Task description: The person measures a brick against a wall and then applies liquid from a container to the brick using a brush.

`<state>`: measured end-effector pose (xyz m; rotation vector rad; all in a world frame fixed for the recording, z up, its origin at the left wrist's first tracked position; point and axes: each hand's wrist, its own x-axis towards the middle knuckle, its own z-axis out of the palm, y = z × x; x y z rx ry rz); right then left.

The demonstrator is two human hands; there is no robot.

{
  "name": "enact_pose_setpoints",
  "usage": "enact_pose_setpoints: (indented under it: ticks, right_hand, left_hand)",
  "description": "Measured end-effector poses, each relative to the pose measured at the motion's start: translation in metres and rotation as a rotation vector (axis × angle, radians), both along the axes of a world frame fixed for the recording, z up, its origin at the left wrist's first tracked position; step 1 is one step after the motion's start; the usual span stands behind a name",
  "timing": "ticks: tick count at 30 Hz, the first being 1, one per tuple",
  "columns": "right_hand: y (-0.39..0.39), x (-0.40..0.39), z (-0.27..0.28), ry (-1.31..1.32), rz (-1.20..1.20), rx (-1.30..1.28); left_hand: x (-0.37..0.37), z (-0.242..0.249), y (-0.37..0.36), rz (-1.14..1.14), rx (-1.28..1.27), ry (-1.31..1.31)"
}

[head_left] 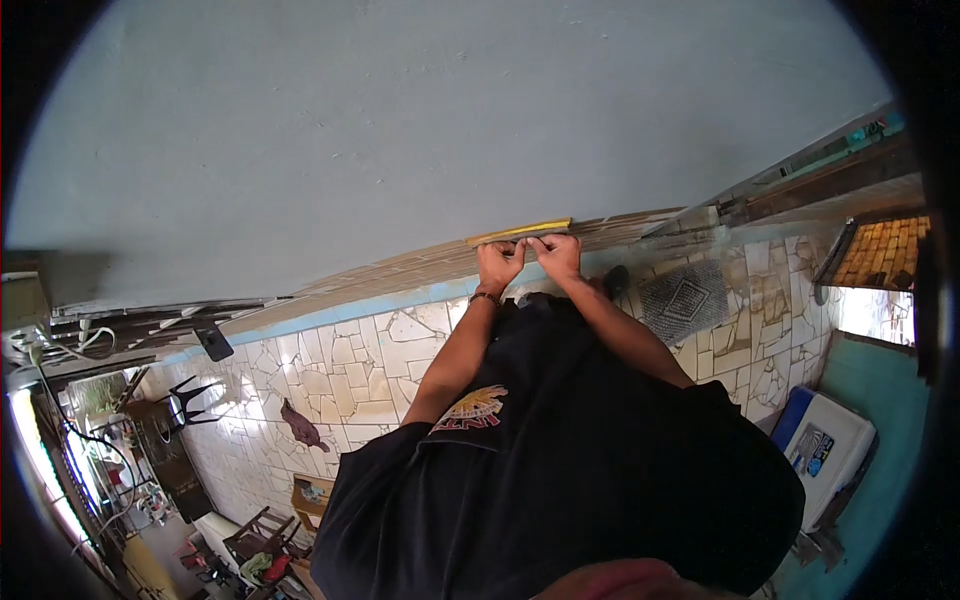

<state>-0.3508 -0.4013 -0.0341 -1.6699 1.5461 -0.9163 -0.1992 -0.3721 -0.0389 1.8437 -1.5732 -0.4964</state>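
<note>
A narrow strip (pixel 520 231) with a yellow upper edge lies along the lower part of the grey wall (pixel 400 130). My left hand (pixel 499 266), with a bracelet at the wrist, is closed at the strip's lower edge. Close beside it, my right hand (pixel 556 256) is also closed against the same edge. The thumbs of both hands nearly meet. Below the grey surface runs a band of brownish tile-like pattern (pixel 370 272). The fingertips are partly hidden behind the hands.
A patterned mat (pixel 685 302) lies on the stone-tiled floor at the right. A white and blue cooler (pixel 825 455) stands further right. At the left are a dark stool (pixel 190 400), a crumpled cloth (pixel 302 427) and a wooden chair (pixel 262 535).
</note>
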Motion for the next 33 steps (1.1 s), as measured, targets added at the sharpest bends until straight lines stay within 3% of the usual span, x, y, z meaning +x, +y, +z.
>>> enact_pose_setpoints:
  ticks: [4,17,23,33]
  right_hand:
    - [-0.001,0.002,0.001,-0.035,0.003,-0.265]
    - [0.001,-0.008,0.002,-0.065,-0.033,-0.267]
    - [-0.003,-0.012,0.012,-0.042,-0.011,-0.155]
    - [-0.007,-0.017,0.003,-0.028,0.028,-0.190]
  left_hand:
    - [0.001,0.000,0.000,0.001,-0.058,-0.008]
    - [0.011,0.014,0.014,0.162,0.141,0.111]
    - [0.014,0.012,0.011,0.153,0.072,0.131]
    - [0.013,0.015,0.011,0.132,0.050,0.071]
